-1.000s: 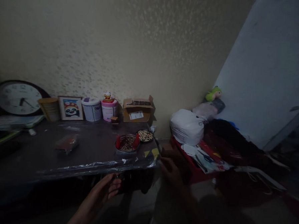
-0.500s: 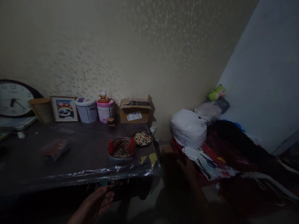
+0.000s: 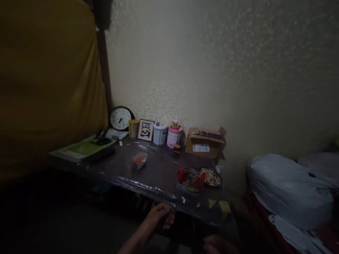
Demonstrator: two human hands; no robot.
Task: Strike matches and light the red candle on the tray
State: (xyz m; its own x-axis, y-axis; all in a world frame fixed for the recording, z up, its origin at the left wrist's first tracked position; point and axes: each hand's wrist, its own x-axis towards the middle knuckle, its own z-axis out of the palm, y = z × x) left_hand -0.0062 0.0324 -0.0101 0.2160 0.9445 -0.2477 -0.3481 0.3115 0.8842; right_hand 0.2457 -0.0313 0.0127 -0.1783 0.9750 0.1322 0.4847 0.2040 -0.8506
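In dim light my left hand (image 3: 160, 219) reaches under the front edge of a dark table (image 3: 155, 175) covered in clear plastic, its fingers curled at the table's edge; what they grip is hidden. My right hand (image 3: 221, 251) is low in shadow below the table's right corner, its fingers too dark to read. A round bowl with red handles (image 3: 190, 179) and a small dish of patterned bits (image 3: 211, 177) sit on the table just above my hands.
Along the wall stand a clock (image 3: 120, 118), a tan tin (image 3: 133, 128), a framed panda picture (image 3: 146, 130), two tubs (image 3: 167, 133) and an open cardboard box (image 3: 205, 142). A small red packet (image 3: 139, 159) and green books (image 3: 83, 149) lie on the table. White bags (image 3: 289, 188) lie right; a yellow curtain (image 3: 41, 78) hangs left.
The view has swung left and back, showing the yellow curtain and the whole table. My left hand stays at the table's front edge; my right hand has dropped lower.
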